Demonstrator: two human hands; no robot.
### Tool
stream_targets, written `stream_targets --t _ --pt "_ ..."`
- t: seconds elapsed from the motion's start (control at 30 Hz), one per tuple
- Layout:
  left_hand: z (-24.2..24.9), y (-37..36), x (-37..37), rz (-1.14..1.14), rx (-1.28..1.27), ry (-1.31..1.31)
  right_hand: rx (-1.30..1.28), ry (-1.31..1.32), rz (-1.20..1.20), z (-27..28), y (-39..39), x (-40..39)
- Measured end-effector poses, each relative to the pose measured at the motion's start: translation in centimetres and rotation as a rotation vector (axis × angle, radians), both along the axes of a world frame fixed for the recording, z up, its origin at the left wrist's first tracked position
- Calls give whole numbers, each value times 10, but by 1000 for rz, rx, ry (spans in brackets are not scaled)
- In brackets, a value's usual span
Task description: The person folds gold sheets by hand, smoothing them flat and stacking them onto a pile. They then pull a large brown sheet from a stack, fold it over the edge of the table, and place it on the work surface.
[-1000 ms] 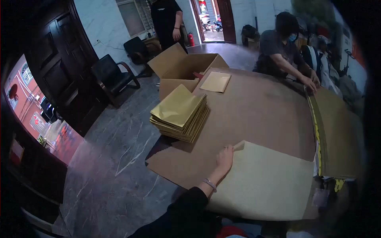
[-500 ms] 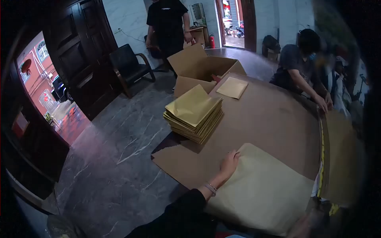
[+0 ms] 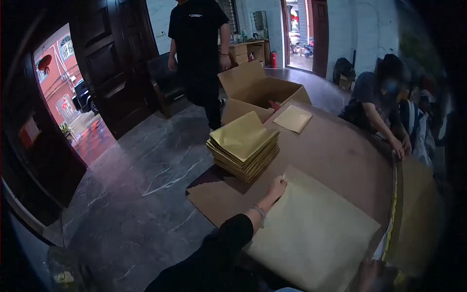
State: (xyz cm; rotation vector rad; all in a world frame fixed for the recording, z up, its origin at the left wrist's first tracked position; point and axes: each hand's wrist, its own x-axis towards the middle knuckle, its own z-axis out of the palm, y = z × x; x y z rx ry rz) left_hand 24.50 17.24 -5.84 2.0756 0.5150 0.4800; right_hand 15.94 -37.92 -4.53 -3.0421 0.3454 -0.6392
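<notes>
A large sheet of yellowish kraft paper [image 3: 316, 228] spreads over the near end of the cardboard-covered table [image 3: 340, 151]. My left hand [image 3: 277, 188] is closed on the far left corner of this sheet, thumb and fingers pinching its edge. At the sheet's near right corner, my right hand [image 3: 370, 273] shows dimly, its fingers curled at the edge and partly lost in shadow. Beyond my left hand stands a stack of folded yellow paper pieces [image 3: 245, 146], the top one bent upward. A smaller flat paper piece [image 3: 293, 118] lies farther back.
An open cardboard box [image 3: 262, 92] stands beyond the table. Yellow-edged material [image 3: 391, 214] runs along the table's right side, where a seated person [image 3: 372, 95] has both hands at the edge. Another person [image 3: 199, 44] stands behind, near a dark chair [image 3: 165, 78].
My left hand and the paper sheet have shifted slightly left, and the sheet's far corner looks flatter. The standing person has come closer, and the view has turned a little left.
</notes>
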Motion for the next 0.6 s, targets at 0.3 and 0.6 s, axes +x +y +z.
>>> stream_targets --t 0.3,0.6 --pt "19 -23 -24 39 85 -42 288 231 4 151 161 -64" --pt "12 -19 -23 11 115 -82 122 202 28 142 153 -63"
